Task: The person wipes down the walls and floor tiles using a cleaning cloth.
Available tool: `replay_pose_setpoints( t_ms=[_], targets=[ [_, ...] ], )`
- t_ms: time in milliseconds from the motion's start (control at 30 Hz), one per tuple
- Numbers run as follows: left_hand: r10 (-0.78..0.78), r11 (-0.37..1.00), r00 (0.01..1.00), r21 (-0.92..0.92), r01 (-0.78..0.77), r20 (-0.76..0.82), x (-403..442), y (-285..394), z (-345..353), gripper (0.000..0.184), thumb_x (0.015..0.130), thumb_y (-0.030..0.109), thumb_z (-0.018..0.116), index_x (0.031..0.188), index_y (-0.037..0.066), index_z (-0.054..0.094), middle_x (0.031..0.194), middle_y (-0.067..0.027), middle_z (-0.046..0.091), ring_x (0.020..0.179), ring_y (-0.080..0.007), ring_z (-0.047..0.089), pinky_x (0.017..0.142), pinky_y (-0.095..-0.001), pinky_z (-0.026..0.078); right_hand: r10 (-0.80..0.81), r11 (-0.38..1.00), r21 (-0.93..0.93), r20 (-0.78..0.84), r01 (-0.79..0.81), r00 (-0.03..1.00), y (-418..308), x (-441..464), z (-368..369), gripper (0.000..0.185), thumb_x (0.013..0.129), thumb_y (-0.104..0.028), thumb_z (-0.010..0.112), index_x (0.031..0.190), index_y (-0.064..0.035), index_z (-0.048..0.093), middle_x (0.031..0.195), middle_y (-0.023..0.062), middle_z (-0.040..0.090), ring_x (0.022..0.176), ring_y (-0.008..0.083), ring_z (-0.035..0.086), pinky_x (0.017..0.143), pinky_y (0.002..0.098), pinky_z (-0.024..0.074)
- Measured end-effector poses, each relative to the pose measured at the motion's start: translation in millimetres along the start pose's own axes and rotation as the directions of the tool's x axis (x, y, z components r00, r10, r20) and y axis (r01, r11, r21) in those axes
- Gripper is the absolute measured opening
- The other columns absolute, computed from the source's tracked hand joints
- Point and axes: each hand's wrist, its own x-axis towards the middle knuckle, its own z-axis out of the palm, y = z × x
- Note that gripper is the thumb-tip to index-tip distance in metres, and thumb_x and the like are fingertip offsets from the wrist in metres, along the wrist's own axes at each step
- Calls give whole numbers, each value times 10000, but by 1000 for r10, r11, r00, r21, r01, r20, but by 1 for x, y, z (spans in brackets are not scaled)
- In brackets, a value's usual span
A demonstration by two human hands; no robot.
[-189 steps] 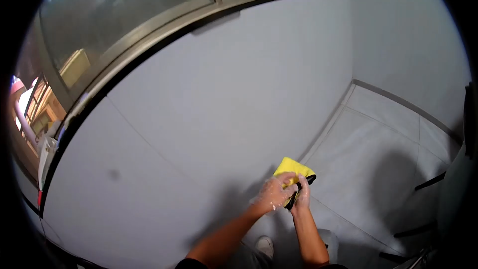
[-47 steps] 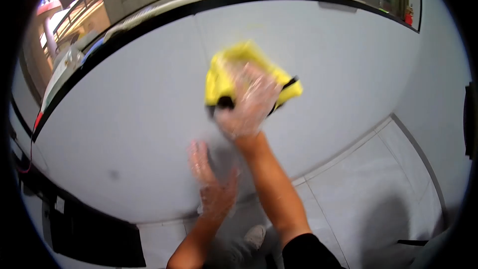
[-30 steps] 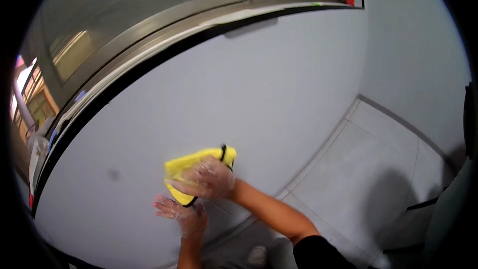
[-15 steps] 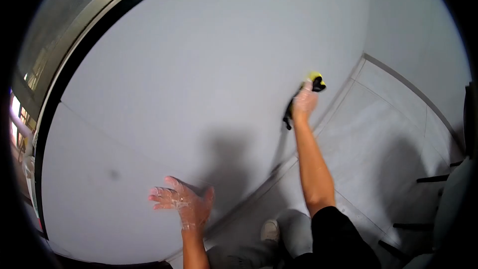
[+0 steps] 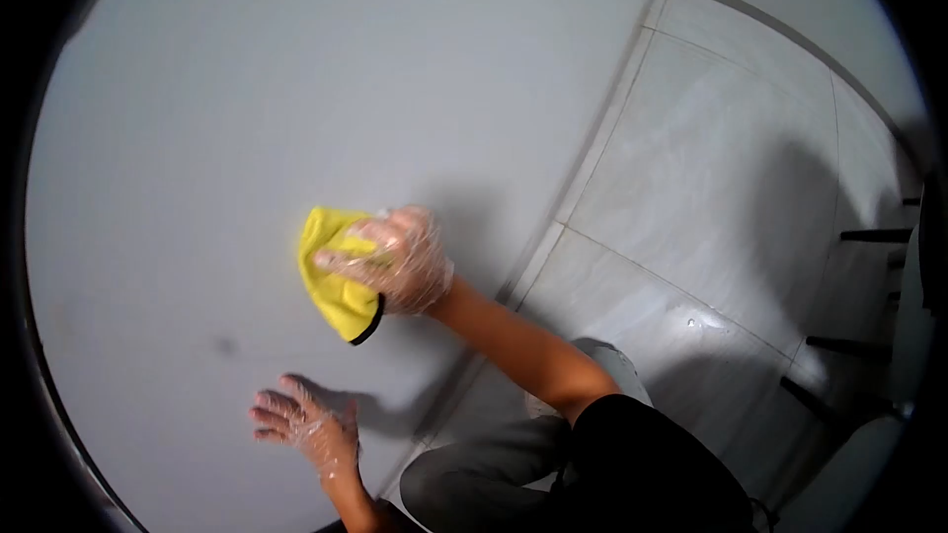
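Observation:
My right hand [image 5: 400, 262], in a clear plastic glove, grips a yellow cloth [image 5: 341, 296] with a black edge. The cloth is bunched under the fingers and lies against the pale grey wall [image 5: 227, 138]. Lower and to the left, my left hand [image 5: 311, 429] wears a similar clear glove. Its fingers are spread, with nothing in them, close to the wall; whether it touches cannot be told. A small dark smudge [image 5: 226, 346] shows on the wall between the cloth and my left hand.
Pale tiled floor [image 5: 691, 188] meets the wall along a skirting strip [image 5: 592, 163]. Chairs with dark legs [image 5: 874, 236] stand at the right edge. My bent knee [image 5: 464, 474] is near the wall at the bottom.
My right hand has swept left and down across the wall with the cloth, which now shows its yellow side. My left hand has shifted slightly left and down. The view has turned rightward.

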Motion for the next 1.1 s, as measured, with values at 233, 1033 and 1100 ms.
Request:
replay_pose_setpoints(
  t_ms=[233,1033,1100],
  targets=[
    [135,982,983,147,-116,-127,9,-13,3,1519,596,573,899,1624,110,-120,1601,-365,-246,1416,-611,-315,1051,-761,-207,827,520,292,-407,-803,387,168,-133,-13,410,854,-88,686,1245,-7,594,1200,179,615,1117,350,573,996,428,436],
    [119,987,991,114,-111,-63,4,-15,-15,1412,663,553,885,1634,161,-62,1594,-409,-189,1440,-625,-243,1039,-819,-113,431,871,258,10,-419,902,-29,-104,39,405,951,-205,628,1350,-137,623,1255,49,632,1179,226,593,933,440,482],
    [122,991,991,67,-119,-49,6,-15,-11,1384,693,528,875,1636,179,-78,1592,-384,-240,1437,-611,-271,1034,-813,-127,707,707,-85,93,-702,701,7,-193,49,445,981,-289,607,1364,-65,567,1303,105,602,1232,282,567,1001,473,451]
  ],
)
